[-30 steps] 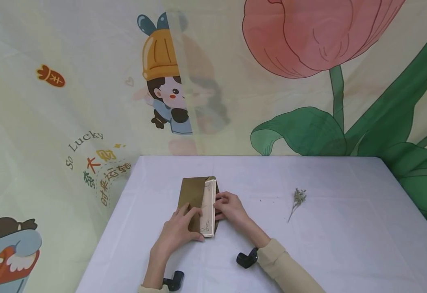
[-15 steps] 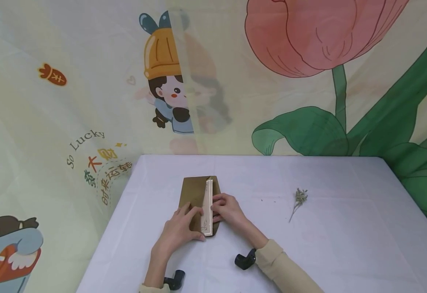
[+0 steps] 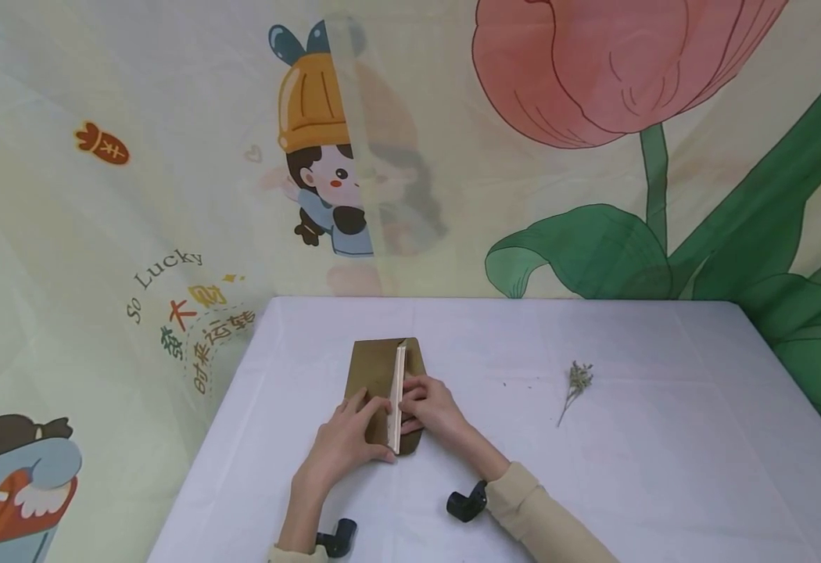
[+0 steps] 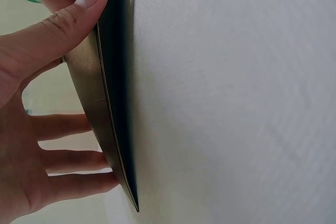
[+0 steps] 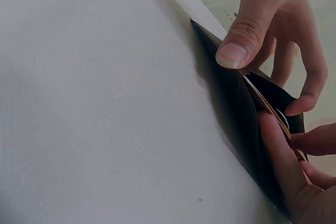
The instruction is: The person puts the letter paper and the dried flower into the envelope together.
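A gold-brown envelope (image 3: 374, 361) lies on the white-covered table, its opening facing right. Into it runs a cream card (image 3: 398, 391), of which a narrow strip still shows. My left hand (image 3: 343, 438) holds the envelope, thumb at the near edge and index finger bent at the opening; in the left wrist view its other fingers rest fairly straight on the envelope (image 4: 89, 77). My right hand (image 3: 437, 407) pinches the card's outer edge. Seen from the right wrist, the card (image 5: 266, 102) sits between the envelope's dark inner sides, with right-hand fingers on both its faces.
A small dried flower sprig (image 3: 578, 383) lies on the table (image 3: 664, 438) to the right. Tiny dark specks dot the cloth between it and the envelope. Behind the table's far edge hangs a printed curtain (image 3: 424, 180) with a tulip and cartoon figures.
The card has slid left into the envelope, its visible strip growing much narrower. My right hand moved left with it; my left hand stayed nearly in place.
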### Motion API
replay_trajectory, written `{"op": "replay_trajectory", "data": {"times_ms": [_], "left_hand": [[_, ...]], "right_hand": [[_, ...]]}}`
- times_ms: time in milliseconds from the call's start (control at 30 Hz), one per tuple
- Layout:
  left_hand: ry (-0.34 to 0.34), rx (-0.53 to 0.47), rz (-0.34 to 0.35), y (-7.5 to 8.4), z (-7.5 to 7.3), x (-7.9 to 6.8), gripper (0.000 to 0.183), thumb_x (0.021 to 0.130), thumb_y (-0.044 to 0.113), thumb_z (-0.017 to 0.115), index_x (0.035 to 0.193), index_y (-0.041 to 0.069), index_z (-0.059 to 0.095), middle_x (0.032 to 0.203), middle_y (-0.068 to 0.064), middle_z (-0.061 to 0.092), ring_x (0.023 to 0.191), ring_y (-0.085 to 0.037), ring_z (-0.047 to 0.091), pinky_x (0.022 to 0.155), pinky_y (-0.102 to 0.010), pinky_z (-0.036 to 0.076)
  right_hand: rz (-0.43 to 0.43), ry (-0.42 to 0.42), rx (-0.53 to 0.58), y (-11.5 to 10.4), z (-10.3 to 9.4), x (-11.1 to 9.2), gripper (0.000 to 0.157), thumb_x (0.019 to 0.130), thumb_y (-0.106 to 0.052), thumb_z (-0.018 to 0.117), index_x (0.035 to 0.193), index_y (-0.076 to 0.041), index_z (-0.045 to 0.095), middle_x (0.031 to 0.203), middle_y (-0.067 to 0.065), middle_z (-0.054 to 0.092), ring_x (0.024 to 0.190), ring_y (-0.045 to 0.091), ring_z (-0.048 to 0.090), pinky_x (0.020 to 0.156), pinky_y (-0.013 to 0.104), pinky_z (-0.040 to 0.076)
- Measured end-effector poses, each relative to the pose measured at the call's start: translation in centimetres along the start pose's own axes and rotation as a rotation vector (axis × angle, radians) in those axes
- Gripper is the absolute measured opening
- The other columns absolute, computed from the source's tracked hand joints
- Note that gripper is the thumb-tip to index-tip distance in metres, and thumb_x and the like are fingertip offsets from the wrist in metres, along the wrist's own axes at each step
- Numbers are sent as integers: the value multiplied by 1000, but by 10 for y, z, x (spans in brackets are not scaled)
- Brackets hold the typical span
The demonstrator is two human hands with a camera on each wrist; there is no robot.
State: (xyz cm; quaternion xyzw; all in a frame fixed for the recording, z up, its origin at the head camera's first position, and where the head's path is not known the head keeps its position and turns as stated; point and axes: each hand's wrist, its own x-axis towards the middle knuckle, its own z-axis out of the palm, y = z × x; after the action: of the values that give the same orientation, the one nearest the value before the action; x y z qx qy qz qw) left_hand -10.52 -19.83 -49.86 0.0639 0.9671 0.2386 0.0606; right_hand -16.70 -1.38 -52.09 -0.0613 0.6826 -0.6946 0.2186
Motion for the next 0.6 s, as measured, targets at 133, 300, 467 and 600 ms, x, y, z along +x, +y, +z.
{"op": "replay_trajectory", "data": {"times_ms": [133,300,467,600], "left_hand": [[-8,-10,-3,0,-1,0,71,66,48,94,127,33,60,157,-25,43,138,-55,45,88,-77,45],[-8,-1,0,-1,0,0,73,67,48,93,130,31,60,157,-25,43,139,-53,46,88,-76,46],[-7,14,3,-1,0,-1,79,67,48,93,136,27,59,157,-24,42,139,-53,45,88,-75,47],[-6,14,4,-2,0,-1,83,67,48,93,139,25,58,158,-25,42,139,-53,44,87,-75,47]], "right_hand": [[-2,-21,-12,-2,4,-2,42,93,11,60,133,15,49,100,25,69,74,20,69,70,46,63],[-11,-67,-24,-2,7,-4,44,96,10,59,138,15,47,102,26,70,77,30,74,69,45,63],[-27,-92,-50,-1,9,-5,46,98,5,62,140,15,47,100,23,72,81,41,76,68,45,63],[-36,-100,-66,-1,11,-6,46,98,5,61,141,14,48,101,23,73,83,41,76,68,45,63]]}}
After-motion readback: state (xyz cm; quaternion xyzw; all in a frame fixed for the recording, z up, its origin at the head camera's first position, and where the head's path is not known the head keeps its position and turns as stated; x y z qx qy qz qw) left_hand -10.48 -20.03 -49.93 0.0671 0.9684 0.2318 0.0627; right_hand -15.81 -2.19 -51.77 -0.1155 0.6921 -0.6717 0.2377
